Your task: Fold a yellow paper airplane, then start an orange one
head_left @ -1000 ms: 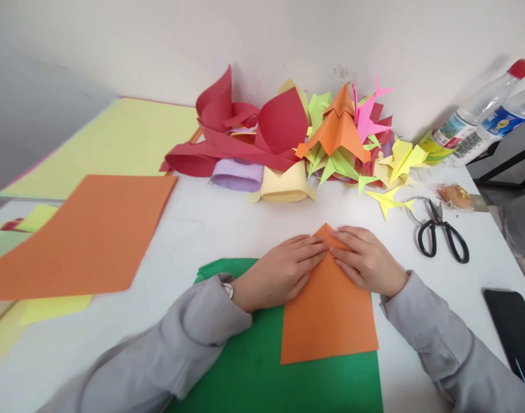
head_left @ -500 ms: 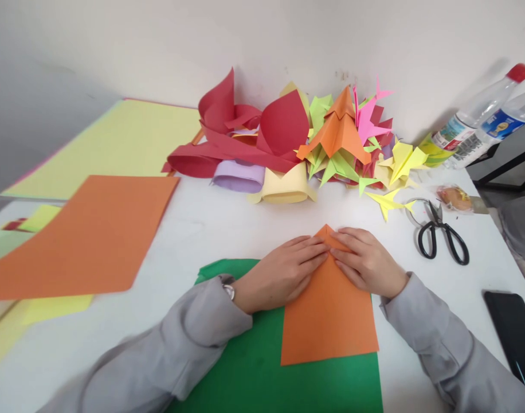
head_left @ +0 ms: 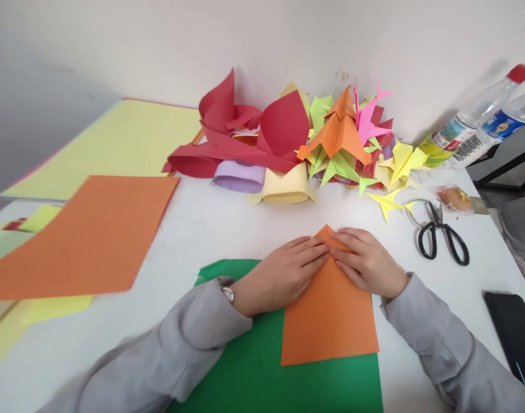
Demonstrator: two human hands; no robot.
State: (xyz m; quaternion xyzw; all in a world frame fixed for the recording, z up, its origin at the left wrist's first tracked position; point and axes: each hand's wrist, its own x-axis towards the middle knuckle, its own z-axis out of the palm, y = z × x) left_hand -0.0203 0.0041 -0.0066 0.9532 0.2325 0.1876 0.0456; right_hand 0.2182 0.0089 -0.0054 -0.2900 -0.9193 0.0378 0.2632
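A sheet of orange paper lies in front of me, its top folded to a point with a crease down the middle. My left hand rests on the upper left of the sheet, fingers stretched out and flat against the fold. On the upper right, my right hand presses down with its fingers laid over the paper; its thumb is hidden. The fingertips of both hands nearly meet just below the point. Underneath is a larger green sheet, partly covered by my left sleeve.
Large orange paper and pale yellow sheets lie left. Red paper shapes and folded paper planes are heaped by the wall. Black-handled scissors, a phone and plastic bottles are at right.
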